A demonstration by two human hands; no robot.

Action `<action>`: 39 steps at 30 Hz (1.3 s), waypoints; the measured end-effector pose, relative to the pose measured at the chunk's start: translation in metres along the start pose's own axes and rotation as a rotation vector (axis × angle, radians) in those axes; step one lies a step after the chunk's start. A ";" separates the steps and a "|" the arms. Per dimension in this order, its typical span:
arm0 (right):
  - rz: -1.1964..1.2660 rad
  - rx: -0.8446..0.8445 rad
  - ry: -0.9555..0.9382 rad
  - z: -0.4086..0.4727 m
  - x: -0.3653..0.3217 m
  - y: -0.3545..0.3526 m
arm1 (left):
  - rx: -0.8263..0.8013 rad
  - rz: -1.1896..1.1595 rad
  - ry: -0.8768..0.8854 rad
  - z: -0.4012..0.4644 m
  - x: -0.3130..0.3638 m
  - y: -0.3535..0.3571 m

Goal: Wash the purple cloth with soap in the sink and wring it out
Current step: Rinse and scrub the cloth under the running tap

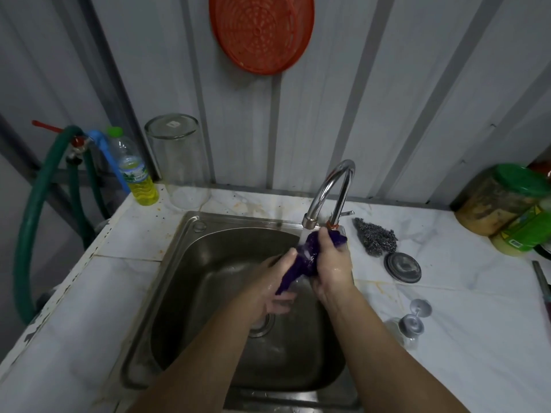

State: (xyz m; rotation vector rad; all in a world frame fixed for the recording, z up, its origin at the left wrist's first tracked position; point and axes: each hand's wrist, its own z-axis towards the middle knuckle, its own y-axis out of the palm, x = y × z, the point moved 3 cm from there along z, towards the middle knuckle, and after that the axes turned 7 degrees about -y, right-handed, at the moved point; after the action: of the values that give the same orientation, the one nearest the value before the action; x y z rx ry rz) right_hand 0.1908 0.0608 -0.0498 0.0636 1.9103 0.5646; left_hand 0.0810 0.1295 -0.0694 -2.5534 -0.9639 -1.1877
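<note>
The purple cloth (304, 259) is bunched into a wet roll above the steel sink (190, 234), right under the running chrome tap (326, 192). My right hand (332, 265) grips the cloth's upper part near the spout. My left hand (275, 286) holds its lower end, which hangs down towards the basin. Water from the spout strikes the cloth between my hands. A bottle of yellow liquid soap (137, 174) stands at the back left corner of the counter.
An upturned glass jar (179, 159) stands behind the sink. Right of the tap lie a steel scourer (376, 238), a round metal lid (402, 267) and two upturned stemmed glasses (413, 320). Jars with green lids (507, 201) are at the far right; a green hose (32, 210) hangs left.
</note>
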 end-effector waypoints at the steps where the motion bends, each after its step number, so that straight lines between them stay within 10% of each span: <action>1: -0.007 -0.003 -0.056 -0.001 -0.001 0.000 | -0.007 -0.124 -0.028 -0.001 -0.005 -0.001; 5: -0.337 -0.196 -0.367 -0.032 0.001 -0.006 | -0.013 -0.547 -0.059 0.000 0.005 0.006; 11: -0.668 -0.381 -0.790 -0.077 0.010 0.000 | 0.083 -0.376 -0.053 0.007 0.018 0.008; 18: -0.955 -0.256 -0.596 -0.025 -0.004 0.029 | 0.158 -0.300 0.075 0.003 0.036 0.018; 26: -0.471 -0.042 0.302 0.015 0.020 0.008 | 0.321 -0.280 0.041 0.000 0.024 0.026; 35: -0.739 -0.131 -0.533 -0.066 0.015 -0.009 | 0.409 -0.528 -0.102 0.020 0.036 0.001; 39: -0.788 -0.296 -0.726 -0.086 0.012 0.003 | 0.090 -0.532 -0.104 0.017 0.005 0.010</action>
State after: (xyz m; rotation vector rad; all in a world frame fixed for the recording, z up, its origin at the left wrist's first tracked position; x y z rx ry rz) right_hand 0.1096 0.0365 -0.0333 -0.5783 1.0032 0.2173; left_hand 0.1003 0.1312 -0.0763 -2.3767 -1.7545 -1.0897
